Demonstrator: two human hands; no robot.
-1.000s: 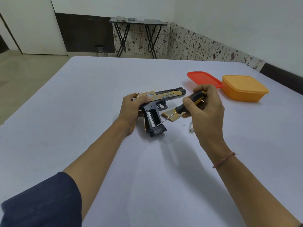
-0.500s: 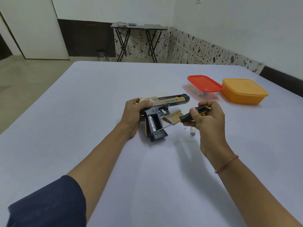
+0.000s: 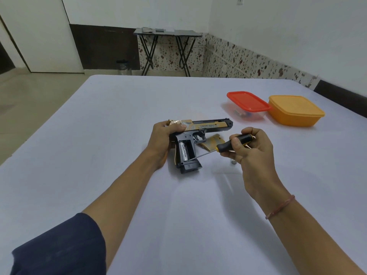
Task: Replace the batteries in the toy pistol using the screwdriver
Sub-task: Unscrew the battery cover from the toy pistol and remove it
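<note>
L grip (image 3: 161, 136) & R grip (image 3: 252, 150) both curled in grasp, forearms fwd, converging

Toy pistol (image 3: 200, 129) lies flat, grip open, screwdriver (image 3: 228, 146) tip inside.

Small object (image 3: 234, 162) half hidden behind right hand (image 3: 256, 155)

So the count: one toy pistol (image 3: 206, 127), one screwdriver (image 3: 234, 143), one battery (image 3: 183, 153) in the open grip, and one loose gold cover (image 3: 212, 142). Two lidded tubs, one red-topped tub (image 3: 247, 105) and one orange tub (image 3: 296, 111). Two hands, left hand (image 3: 161, 143) and right hand (image 3: 252, 153), plus one white table (image 3: 119, 116) and one folding table (image 3: 166, 33) way back.
</note>
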